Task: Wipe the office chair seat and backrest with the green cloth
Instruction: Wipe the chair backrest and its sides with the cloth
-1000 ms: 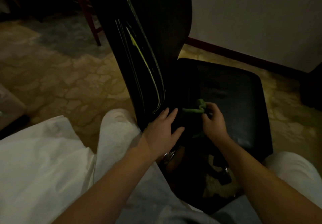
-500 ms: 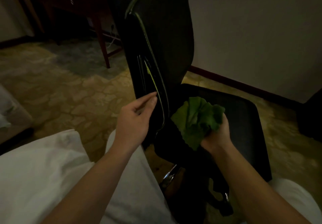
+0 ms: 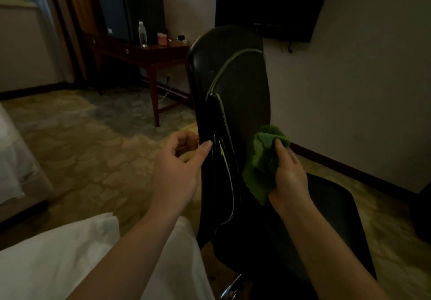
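While left grip (image 3: 179, 169) pinches backrest (image 3: 242, 89) edge, right grip (image 3: 289, 176) clutches green cloth (image 3: 261, 159) against it.

Nothing readable here tbh, it's too dim. The water bottle (image 3: 142, 34) label on the counter (image 3: 149, 51) is tiny and blurry, same with the orange box (image 3: 162, 39) beside it.

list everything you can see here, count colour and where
backrest: one, black with green piping, centre, upright
seat: one, black, lower right
green cloth: one, green, against the backrest's face
desk: one, dark wood, back left
bottle: one, clear, on the desk
television: one, black, on the wall
bedding: white, lower left
left hand: grips the backrest's left edge
right hand: holds the green cloth
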`<state>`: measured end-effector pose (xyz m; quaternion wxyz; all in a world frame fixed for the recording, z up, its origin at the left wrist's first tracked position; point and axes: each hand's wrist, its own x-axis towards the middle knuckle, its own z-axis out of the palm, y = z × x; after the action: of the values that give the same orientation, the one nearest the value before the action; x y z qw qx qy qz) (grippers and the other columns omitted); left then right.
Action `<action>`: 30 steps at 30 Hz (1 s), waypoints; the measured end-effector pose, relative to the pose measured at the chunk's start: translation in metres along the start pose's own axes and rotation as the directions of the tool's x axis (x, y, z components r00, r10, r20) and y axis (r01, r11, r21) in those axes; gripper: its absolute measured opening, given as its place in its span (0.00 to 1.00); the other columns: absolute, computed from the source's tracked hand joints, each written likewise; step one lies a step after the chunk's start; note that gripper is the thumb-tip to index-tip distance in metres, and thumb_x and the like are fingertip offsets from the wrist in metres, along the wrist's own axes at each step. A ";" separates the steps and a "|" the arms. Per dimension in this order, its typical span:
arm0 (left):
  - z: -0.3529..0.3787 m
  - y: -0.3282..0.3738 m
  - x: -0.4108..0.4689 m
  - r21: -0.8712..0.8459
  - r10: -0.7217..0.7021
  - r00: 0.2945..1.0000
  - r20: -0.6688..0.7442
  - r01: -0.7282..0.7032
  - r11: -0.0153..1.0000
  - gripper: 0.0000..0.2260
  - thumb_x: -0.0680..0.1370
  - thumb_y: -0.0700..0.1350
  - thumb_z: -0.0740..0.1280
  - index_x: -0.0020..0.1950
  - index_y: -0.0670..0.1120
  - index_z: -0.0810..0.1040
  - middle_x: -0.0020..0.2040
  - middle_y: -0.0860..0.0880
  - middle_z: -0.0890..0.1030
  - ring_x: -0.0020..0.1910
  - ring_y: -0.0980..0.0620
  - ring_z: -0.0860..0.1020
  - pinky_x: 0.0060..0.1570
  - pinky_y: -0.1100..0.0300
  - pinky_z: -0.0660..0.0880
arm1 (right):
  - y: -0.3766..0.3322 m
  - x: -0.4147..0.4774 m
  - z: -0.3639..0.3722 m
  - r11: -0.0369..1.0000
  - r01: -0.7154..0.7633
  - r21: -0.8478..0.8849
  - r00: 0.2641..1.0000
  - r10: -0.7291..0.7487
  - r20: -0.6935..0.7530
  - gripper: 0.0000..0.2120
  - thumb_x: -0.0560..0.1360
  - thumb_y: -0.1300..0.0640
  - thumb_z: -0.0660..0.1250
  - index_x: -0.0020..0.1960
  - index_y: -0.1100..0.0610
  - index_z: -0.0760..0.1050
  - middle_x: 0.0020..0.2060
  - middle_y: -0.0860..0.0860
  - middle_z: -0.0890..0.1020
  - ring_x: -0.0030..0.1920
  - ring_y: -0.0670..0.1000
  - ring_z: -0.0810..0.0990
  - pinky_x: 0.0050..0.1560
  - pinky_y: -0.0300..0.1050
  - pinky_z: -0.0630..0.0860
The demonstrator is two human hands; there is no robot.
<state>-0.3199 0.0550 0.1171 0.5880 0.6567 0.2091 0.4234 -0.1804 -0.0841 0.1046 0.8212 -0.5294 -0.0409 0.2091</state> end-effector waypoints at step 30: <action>-0.007 0.028 0.052 -0.053 -0.063 0.956 0.285 0.081 0.995 0.21 0.75 0.56 0.63 0.67 0.55 0.78 0.53 0.58 0.86 0.55 0.59 0.83 0.56 0.56 0.81 | -0.012 0.034 0.059 0.195 0.895 -0.401 0.431 -0.609 0.666 0.18 0.78 0.62 0.63 0.68 0.56 0.75 0.68 0.52 0.71 0.69 0.52 0.70 0.64 0.54 0.75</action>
<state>-0.3027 0.0935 0.1593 0.6477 0.6833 0.1330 0.3097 -0.1634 -0.0248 0.1363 0.5076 -0.6583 -0.5283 -0.1727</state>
